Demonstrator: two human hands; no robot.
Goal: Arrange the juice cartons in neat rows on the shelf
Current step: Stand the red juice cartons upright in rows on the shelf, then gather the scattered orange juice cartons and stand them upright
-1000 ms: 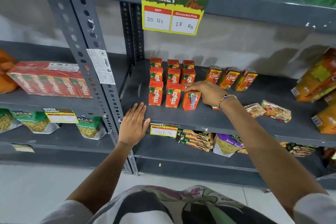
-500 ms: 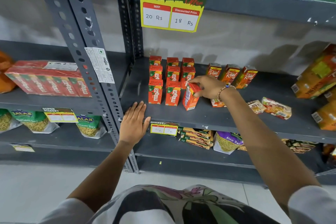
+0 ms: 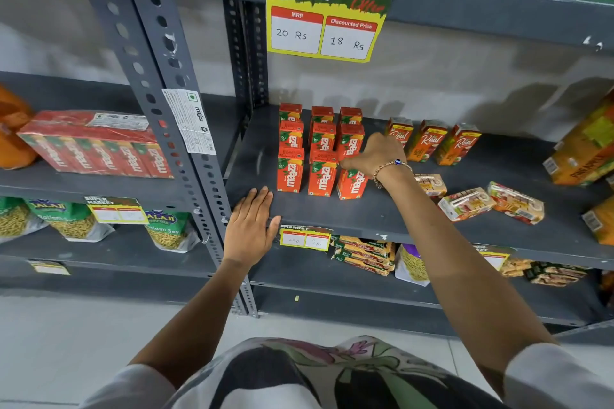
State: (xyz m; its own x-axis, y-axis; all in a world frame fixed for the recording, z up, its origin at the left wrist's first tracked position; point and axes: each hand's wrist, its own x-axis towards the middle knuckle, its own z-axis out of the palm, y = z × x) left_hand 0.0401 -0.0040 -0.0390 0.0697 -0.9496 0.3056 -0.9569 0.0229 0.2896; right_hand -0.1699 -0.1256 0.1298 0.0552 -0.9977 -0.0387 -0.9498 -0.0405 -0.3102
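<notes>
Small red Maaza juice cartons (image 3: 290, 169) stand in three rows on the grey shelf (image 3: 332, 212). My right hand (image 3: 375, 156) grips the top of the front-right Maaza carton (image 3: 354, 184), which stands slightly tilted at the end of the front row. My left hand (image 3: 251, 226) lies flat and open on the shelf's front edge, left of the cartons. Three orange Real cartons (image 3: 428, 141) stand behind my right hand. Several cartons (image 3: 491, 202) lie on their sides to the right.
A perforated steel upright (image 3: 186, 129) stands left of the cartons. A wrapped Maaza pack (image 3: 96, 146) sits on the left shelf. Large orange cartons (image 3: 584, 149) fill the far right. Snack packets (image 3: 362, 252) lie on the shelf below. A price sign (image 3: 325, 10) hangs above.
My right hand has turned the front-right Maaza carton so its front label faces out and brought it closer in line with the front row. My left hand has stayed on the shelf edge.
</notes>
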